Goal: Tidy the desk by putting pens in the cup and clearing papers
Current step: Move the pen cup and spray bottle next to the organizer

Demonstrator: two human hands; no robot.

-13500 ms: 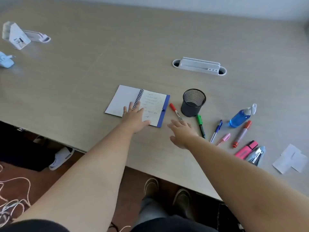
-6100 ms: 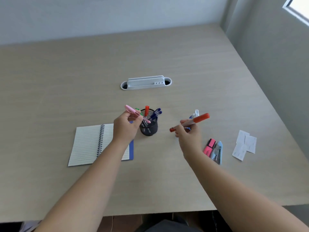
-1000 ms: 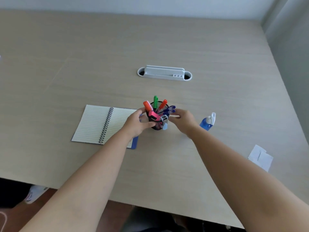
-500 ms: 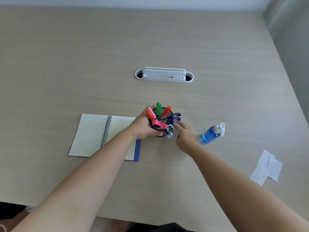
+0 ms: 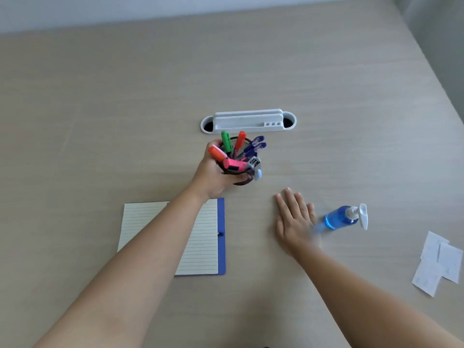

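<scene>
My left hand (image 5: 213,172) grips the black mesh cup (image 5: 241,180), which holds several pens and markers (image 5: 227,143), a pink highlighter (image 5: 234,165) and a stapler (image 5: 254,165). The cup is close to the white desk organiser (image 5: 248,121). My right hand (image 5: 295,219) lies flat and open on the desk, holding nothing, just left of the blue spray bottle (image 5: 341,217). An open lined notebook (image 5: 200,237) with a blue cover lies under my left forearm. A few small white paper slips (image 5: 438,263) lie at the right edge.
The beige desk (image 5: 125,109) stretches wide toward a wall at the back. Another wall closes off the desk's right side.
My left hand has moved the cup away from me toward the white organiser. My right hand has left the cup and now lies flat beside the spray bottle.
</scene>
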